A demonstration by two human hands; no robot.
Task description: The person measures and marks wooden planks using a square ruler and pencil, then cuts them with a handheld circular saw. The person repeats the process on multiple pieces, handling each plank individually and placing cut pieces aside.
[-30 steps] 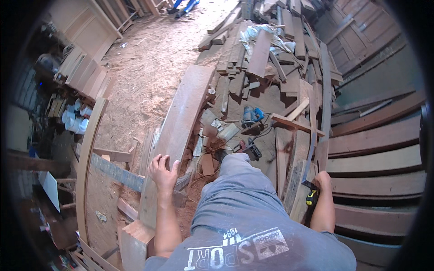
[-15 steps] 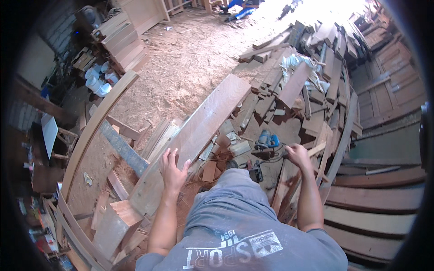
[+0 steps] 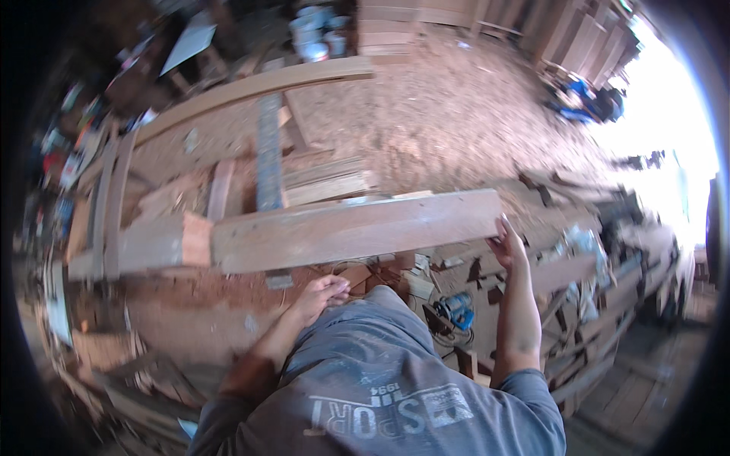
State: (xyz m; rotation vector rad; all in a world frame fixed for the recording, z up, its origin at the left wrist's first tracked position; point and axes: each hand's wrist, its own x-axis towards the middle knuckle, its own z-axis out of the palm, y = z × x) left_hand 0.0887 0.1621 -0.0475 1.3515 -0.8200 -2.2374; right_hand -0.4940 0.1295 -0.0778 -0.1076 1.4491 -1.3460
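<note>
A long, wide wooden plank lies crosswise in front of me. My right hand is at its right end, fingers closed around the edge there. Close to my body, my left hand hovers on the near side of the plank, apart from it. Its fingers are curled together, and whatever they may hold is hidden. A blue power tool rests among wood scraps below my right hand. Against the plank's left end stands a thick wooden block.
A curved wooden beam and a grey-blue board lie beyond the plank. White buckets stand at the back. Scrap timber is heaped on the right. A person in blue is low down at the far right.
My view has turned right, so the plank now lies crosswise. My left hand has left the plank and curled its fingers. My right hand has moved from near the power tool to the plank's end.
</note>
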